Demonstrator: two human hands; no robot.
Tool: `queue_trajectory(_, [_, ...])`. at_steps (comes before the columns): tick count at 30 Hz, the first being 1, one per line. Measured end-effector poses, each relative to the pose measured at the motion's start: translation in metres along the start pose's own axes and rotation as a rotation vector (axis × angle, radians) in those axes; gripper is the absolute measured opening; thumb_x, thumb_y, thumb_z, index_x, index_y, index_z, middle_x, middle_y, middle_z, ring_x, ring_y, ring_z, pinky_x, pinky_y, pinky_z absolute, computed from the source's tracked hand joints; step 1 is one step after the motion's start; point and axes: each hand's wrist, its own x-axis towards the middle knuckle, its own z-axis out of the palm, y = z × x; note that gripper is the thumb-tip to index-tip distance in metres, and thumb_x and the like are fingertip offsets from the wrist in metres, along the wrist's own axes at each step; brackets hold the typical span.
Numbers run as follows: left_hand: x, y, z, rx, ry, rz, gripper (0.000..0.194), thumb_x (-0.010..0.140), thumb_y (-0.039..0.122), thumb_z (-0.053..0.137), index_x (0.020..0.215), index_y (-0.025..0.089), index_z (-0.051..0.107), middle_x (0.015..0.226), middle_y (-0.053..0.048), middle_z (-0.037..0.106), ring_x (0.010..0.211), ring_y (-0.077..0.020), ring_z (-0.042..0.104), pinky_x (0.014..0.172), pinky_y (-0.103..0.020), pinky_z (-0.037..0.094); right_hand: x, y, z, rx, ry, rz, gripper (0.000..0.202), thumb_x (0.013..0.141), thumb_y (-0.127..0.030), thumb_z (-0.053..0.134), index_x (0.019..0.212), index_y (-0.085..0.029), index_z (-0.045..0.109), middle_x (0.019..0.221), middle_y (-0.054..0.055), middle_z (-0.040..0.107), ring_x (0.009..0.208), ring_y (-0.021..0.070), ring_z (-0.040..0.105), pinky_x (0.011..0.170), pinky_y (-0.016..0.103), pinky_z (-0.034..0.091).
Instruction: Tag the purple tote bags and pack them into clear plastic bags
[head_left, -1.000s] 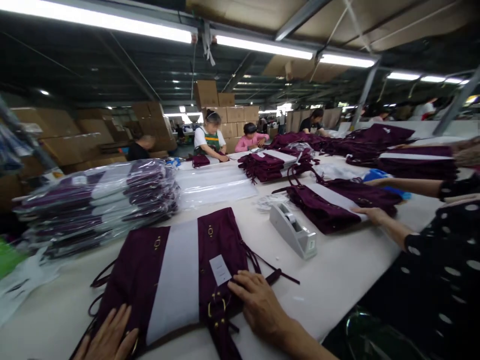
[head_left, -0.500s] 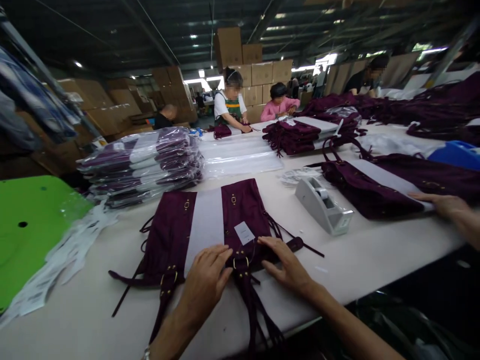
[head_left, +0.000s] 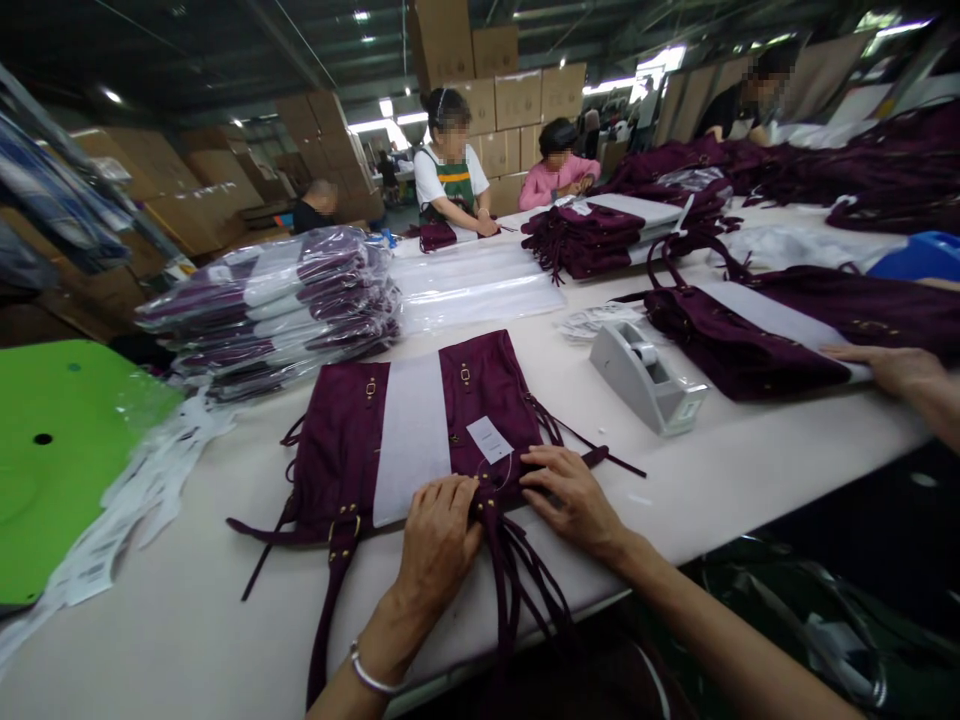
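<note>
A dark purple handbag (head_left: pixel 341 425) lies flat on the table, with a whitish sheet (head_left: pixel 412 430) wrapped around its middle and gold buckles on it. A white hang tag (head_left: pixel 490 440) rests on the bag's right part, its thin string running toward the near edge. My left hand (head_left: pixel 439 535) is closed on that near edge, just left of the strap and its tassels (head_left: pixel 517 570). On the strap's other side, my right hand (head_left: pixel 570 500) has its fingers curled over the same edge. Both thumbs are partly hidden. Another strap (head_left: pixel 334 600) hangs toward me at the left.
A grey tape dispenser (head_left: pixel 649 385) stands right of the bag. Behind are plastic-wrapped bags (head_left: pixel 277 310) and a purple bag stack (head_left: pixel 592 240). A co-worker's hand (head_left: pixel 892 370) touches another wrapped bag (head_left: pixel 742 335). A green board (head_left: pixel 67 450) and label strips (head_left: pixel 142 500) lie left.
My hands have drawn in closer around the strap, and the fingers have curled onto the bag's near edge. The tasselled strap has shifted slightly. My view has tilted down a little.
</note>
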Motion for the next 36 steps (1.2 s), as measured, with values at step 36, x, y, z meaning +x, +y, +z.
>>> queue_trajectory(36, [-0.009, 0.022, 0.021, -0.414, 0.167, -0.16, 0.023, 0.097, 0.036, 0.045, 0.091, 0.025, 0.064, 0.085, -0.004, 0.068, 0.082, -0.0226, 0.065, 0.076, -0.037, 0.052, 0.022, -0.01, 0.012, 0.972, 0.401, 0.935, 0.055, 0.063, -0.028, 0.079, 0.114, -0.02, 0.06, 0.1, 0.006, 0.075, 0.095, 0.0222, 0.071, 0.091, 0.038, 0.055])
